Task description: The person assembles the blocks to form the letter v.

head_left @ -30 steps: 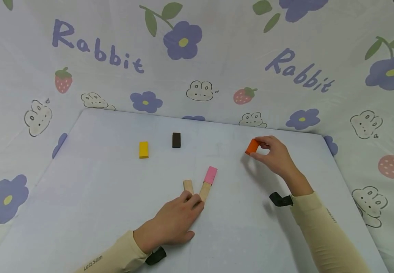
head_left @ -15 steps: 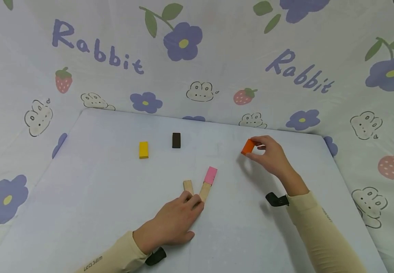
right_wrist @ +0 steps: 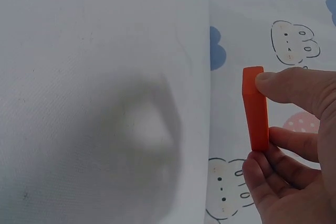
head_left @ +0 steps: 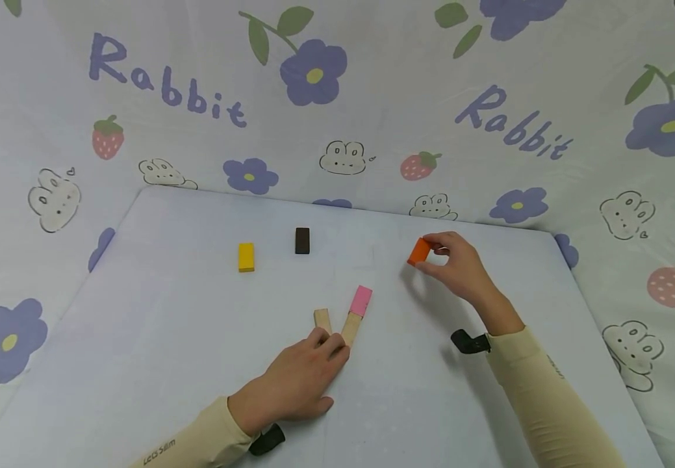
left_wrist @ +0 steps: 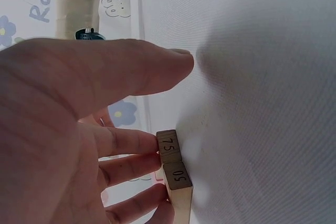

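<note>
My right hand (head_left: 460,266) pinches an orange block (head_left: 419,251) end to end between thumb and fingers, and its shadow falls on the table below. In the right wrist view the thumb presses the top end of the orange block (right_wrist: 255,111). My left hand (head_left: 299,374) rests on the near ends of two plain wooden blocks, the left one (head_left: 322,318) and the right one (head_left: 351,329), which spread apart in a V. In the left wrist view, the end faces read 75 (left_wrist: 169,145) and 50 (left_wrist: 178,176); the thumb is held away. A pink block (head_left: 361,301) touches the right wooden block's far end.
A yellow block (head_left: 246,257) and a dark brown block (head_left: 302,240) lie farther back on the white table (head_left: 167,312). A printed cloth (head_left: 372,84) with rabbits and flowers rises behind the table's back edge and hangs at both sides.
My right hand has moved slightly left with the orange block in its pinch. My left hand and the blocks on the table have stayed in place.
</note>
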The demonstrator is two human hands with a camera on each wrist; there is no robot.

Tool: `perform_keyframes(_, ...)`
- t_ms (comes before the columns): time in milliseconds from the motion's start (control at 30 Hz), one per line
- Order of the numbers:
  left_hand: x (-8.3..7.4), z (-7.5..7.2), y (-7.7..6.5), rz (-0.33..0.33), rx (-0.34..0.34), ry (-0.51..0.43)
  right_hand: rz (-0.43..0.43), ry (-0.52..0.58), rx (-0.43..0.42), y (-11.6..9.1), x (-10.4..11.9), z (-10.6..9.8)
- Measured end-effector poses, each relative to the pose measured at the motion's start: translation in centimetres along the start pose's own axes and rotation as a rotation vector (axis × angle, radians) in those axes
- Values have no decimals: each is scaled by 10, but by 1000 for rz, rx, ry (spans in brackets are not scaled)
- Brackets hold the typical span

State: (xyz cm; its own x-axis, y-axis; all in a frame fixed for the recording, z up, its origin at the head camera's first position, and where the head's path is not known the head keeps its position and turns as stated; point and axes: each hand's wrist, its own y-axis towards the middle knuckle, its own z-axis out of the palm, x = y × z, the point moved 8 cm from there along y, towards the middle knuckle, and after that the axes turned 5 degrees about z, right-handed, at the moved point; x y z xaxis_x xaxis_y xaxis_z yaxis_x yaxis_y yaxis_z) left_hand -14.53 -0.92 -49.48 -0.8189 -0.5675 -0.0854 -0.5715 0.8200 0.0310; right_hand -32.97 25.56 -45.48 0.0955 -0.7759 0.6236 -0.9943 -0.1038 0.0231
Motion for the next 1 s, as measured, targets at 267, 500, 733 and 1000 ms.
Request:
perform_keyframes(267, -4, -5, -1, 6, -19, 4, 3, -12, 5, 0, 3, 3)
perform_keyframes(500, -6, -5, -1, 1, -11, 10, -15, -8, 9, -1, 7, 5)
perform_keyframes(733, -5, -2, -1, 2, -15, 16, -25, -5, 7, -1, 10, 8)
perform_keyframes(1000, -5, -1, -2, -2, -20, 13, -27, -5, 14, 0, 11, 12)
